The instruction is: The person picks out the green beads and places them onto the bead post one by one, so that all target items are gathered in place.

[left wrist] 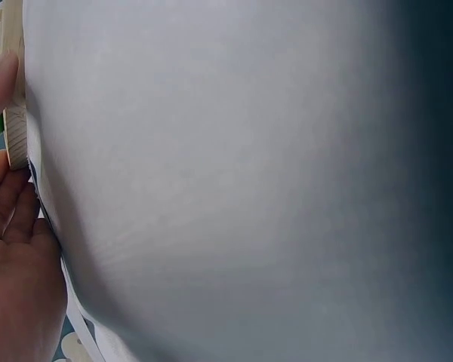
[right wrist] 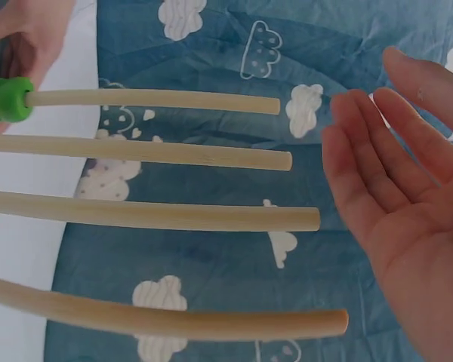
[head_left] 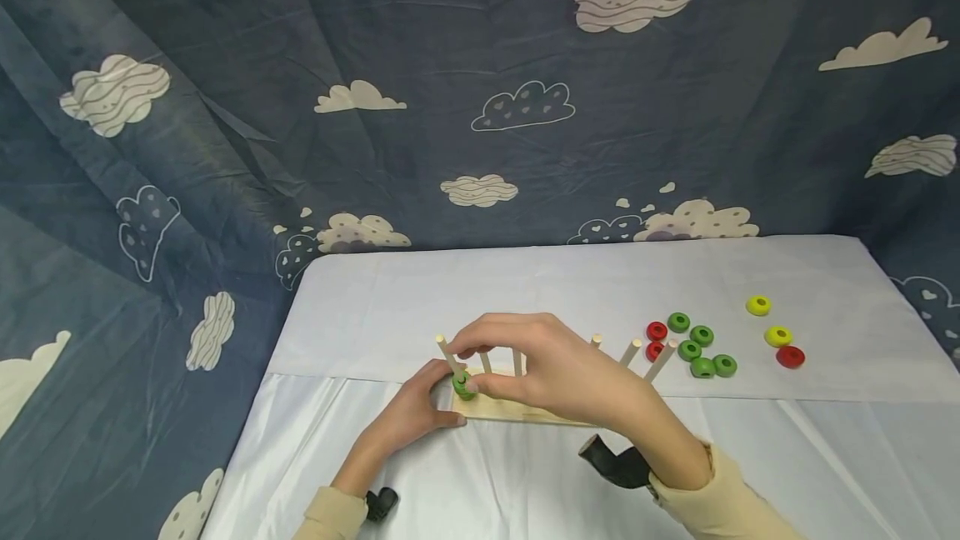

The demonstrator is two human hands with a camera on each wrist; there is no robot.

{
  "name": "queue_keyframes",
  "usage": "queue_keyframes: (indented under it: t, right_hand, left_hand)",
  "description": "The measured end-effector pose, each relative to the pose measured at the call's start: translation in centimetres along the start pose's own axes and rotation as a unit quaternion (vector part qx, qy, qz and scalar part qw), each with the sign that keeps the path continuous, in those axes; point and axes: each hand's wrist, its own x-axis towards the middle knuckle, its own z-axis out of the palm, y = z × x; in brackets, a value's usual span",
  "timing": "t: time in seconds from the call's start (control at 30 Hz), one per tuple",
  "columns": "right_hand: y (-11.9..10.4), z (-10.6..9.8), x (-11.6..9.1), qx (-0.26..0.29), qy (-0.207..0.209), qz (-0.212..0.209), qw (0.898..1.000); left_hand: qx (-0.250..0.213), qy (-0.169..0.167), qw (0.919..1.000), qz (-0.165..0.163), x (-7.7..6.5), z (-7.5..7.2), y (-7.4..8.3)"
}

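A wooden peg board [head_left: 517, 412] with several upright pegs stands on the white table. Green rings [head_left: 462, 387] sit low on its leftmost peg, stacked in the right wrist view. My left hand [head_left: 412, 411] grips the board's left end, thumb at the front edge and fingers round the back. The left wrist view shows the same board end [left wrist: 15, 128] between thumb and fingers. My right hand [head_left: 555, 365] is above the board, by the left pegs. In the right wrist view its palm and spread fingers [right wrist: 355, 162] hold nothing, apart from the peg tips.
Loose green rings [head_left: 690, 349], red rings [head_left: 656, 331] and yellow rings [head_left: 778, 336] lie on the table right of the board. A dark cloth with clouds [head_left: 480, 148] hangs behind the table. Black wrist devices [head_left: 617, 465] show beside both sleeves.
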Motion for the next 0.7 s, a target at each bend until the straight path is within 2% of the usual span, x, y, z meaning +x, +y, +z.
queue_keyframes:
  t: [0.17,0.33,0.5,0.7]
  right_hand:
    - [0.2,0.6,-1.8,0.019,-0.004,0.013,1.0]
    - [0.6,1.4,-3.7,0.027,-0.014,0.074,0.997]
    - [1.4,2.3,-5.8,0.053,-0.004,0.147,0.988]
    - [2.6,3.2,-7.9,0.065,0.017,0.182,0.981]
  left_hand:
    - [-0.002,0.002,1.0,-0.006,0.0,0.0,0.2]
    - [0.003,0.005,1.0,0.004,0.0,0.1,0.1]
    - [0.012,0.007,0.9999,0.008,0.0,0.1,0.0]
    - [0.007,0.005,0.9998,0.017,0.1,0.2,-0.1]
